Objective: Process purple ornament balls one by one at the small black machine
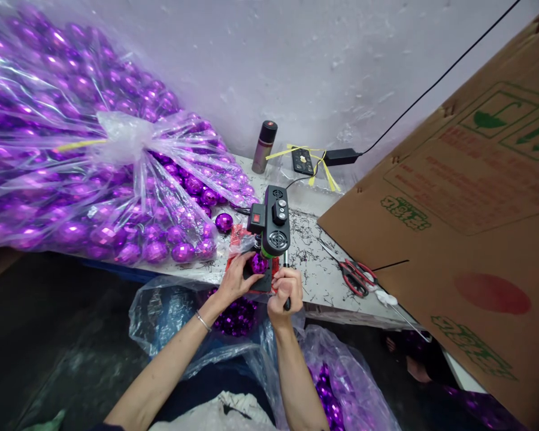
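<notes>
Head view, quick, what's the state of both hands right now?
Left hand: closed on a purple ball, thumb and fingers at its sides, under the black machine.
Right hand: closed, holding the lever handle.

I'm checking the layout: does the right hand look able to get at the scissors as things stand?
Probably yes, once the right hand releases the lever: only scattered black bits lie on the table between hand and scissors.

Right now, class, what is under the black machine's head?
A shiny purple faceted ball, held by the left hand, shows beneath the black machine's head, with a dark base plate below. The head hides part of the ball, whose underside cannot be seen.
</notes>
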The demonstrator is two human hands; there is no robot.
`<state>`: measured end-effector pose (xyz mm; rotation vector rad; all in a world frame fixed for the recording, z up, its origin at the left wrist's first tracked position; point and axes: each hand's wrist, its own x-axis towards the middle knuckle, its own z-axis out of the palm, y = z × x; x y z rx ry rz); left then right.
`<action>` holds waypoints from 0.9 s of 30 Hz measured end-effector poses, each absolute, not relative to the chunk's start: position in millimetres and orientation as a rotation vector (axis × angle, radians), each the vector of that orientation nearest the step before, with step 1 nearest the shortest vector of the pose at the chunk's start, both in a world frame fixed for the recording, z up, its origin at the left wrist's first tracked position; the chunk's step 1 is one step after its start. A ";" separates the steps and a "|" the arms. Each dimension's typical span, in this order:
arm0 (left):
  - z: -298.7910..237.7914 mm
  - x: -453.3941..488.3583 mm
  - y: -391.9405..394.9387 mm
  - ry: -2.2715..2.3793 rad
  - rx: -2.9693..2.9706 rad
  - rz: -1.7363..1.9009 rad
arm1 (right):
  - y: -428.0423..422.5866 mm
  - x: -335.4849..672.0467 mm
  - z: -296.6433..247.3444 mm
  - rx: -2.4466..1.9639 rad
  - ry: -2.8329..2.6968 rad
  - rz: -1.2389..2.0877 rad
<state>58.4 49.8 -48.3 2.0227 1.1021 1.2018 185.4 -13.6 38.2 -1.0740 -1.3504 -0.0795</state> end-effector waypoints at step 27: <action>-44.6 47.2 31.7 1.048 1.872 1.267 | -14.5 179.2 92.9 -1.149 -1.255 0.020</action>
